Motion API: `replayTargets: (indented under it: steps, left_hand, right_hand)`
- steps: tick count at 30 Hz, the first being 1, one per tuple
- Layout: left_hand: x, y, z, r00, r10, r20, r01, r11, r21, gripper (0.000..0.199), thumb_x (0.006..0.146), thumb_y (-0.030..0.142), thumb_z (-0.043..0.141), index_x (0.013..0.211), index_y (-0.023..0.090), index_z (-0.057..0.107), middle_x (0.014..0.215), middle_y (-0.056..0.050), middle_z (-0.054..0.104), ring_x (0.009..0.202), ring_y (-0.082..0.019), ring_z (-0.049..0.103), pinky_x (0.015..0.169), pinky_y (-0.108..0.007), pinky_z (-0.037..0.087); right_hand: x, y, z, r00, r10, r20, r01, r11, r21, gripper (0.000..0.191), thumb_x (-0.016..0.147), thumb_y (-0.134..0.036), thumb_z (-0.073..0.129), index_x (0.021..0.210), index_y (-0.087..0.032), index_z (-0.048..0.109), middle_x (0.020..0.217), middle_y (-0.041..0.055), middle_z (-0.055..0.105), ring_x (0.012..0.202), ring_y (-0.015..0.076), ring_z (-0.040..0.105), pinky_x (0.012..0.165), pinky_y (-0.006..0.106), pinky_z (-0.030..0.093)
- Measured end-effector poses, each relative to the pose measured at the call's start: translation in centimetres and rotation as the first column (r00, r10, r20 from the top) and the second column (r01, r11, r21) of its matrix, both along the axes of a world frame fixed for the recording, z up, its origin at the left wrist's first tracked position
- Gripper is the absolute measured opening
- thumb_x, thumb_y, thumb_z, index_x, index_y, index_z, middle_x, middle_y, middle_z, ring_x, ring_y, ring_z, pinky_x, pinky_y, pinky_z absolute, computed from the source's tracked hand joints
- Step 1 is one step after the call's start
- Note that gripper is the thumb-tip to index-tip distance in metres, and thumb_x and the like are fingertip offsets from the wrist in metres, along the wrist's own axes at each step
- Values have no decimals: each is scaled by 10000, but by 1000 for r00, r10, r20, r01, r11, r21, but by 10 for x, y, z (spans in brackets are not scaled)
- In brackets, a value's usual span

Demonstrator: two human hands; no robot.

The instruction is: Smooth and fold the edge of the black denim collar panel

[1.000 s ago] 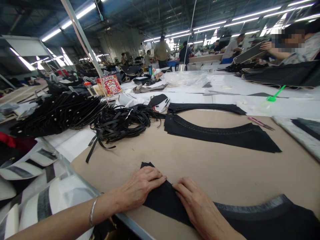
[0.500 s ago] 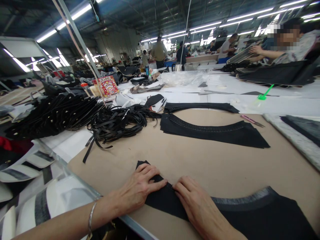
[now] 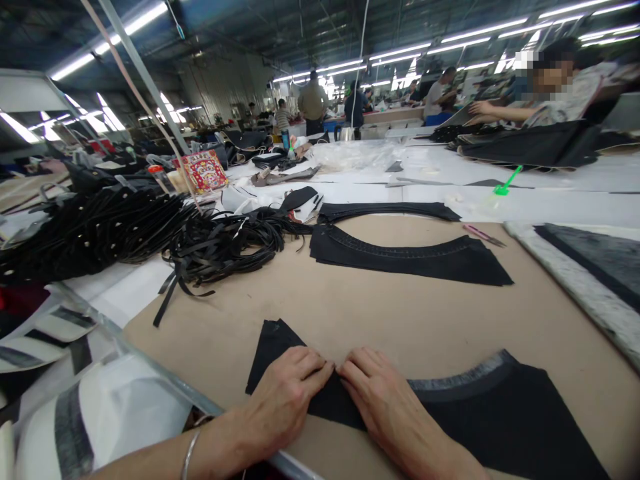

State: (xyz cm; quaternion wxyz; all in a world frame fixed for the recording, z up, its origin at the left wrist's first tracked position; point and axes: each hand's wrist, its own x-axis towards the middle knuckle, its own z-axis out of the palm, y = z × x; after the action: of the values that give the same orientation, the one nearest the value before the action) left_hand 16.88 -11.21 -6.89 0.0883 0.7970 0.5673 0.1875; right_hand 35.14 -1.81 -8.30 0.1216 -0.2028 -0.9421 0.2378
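A black curved fabric piece (image 3: 500,413) lies on the tan board near the front, with a grey strip along its inner edge. My left hand (image 3: 290,387) is closed on that upper edge, thumb and fingers pinched together. Close beside it on the right, my right hand (image 3: 375,387) has its fingers bent and pressed together on the same edge. The fabric's pointed left end shows beyond my left hand. Under both hands the fabric is hidden.
Stacked black curved pieces (image 3: 405,259) lie farther back, with pink-handled snips (image 3: 483,235) beside them. Black straps (image 3: 220,247) are heaped at the left. A marble-like slab (image 3: 565,287) borders the right. A person (image 3: 550,87) works across the table.
My left hand has moved along the fabric edge, away from its left end, and now pinches beside my right hand. The view has shifted slightly right.
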Motion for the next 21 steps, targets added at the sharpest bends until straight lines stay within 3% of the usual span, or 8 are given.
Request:
replayTargets:
  steps: [5,12,17,21]
  left_hand:
    - [-3,-8,-2,999,-23,33,21,998,61,434,921,49,351,1287,176,548,1134,-83,637,1109,-200,541,986,-364,477]
    - [-17,-4,5,996,-30,82,26,999,44,382,897,34,392,1170,180,617,1034,-69,649,991,-198,560,919,-370,465]
    - [0,6,9,984,110,143,-109,994,-21,275,857,58,538,1054,213,652,935,-32,624,912,-194,548,849,-357,451]
    - [17,13,7,979,110,172,-95,991,-93,312,848,-10,493,994,201,672,917,-32,618,909,-183,540,818,-310,462]
  right_hand:
    - [10,0,12,999,-47,15,48,995,-82,93,895,-131,561,960,-198,561,993,47,551,945,232,506,876,427,410]
    - [13,-2,25,989,-101,108,114,986,-119,100,871,-140,588,950,-190,552,959,53,577,915,236,530,825,398,426]
    - [11,-1,28,984,-106,141,126,982,-142,73,872,-126,582,904,-187,557,934,48,581,899,227,536,809,378,426]
    - [11,-1,26,987,-100,129,120,980,-157,91,870,-108,572,917,-186,564,948,47,582,907,219,538,824,372,422]
